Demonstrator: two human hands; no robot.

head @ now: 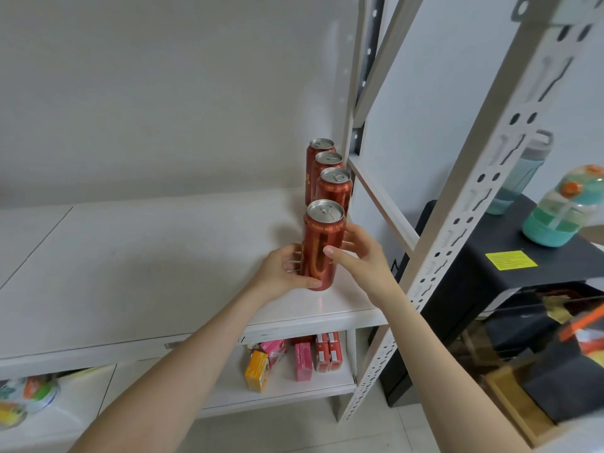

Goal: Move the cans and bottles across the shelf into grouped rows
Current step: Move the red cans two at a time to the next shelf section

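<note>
Starting at the left, a lot of bare board is seen on the white shelf (pixel 130 256), so room is there for more rows. The left hand (pixel 284 269) is curled round the low part of the front red can (pixel 322 246). The right hand (pixel 362 256) is wrapped round its other side, likely to keep it straight. The can is held upright near the shelf's front edge, lined up with three red cans (pixel 328 171) behind. The side rail (pixel 382 204) is close on the right, so little room is found there.
</note>
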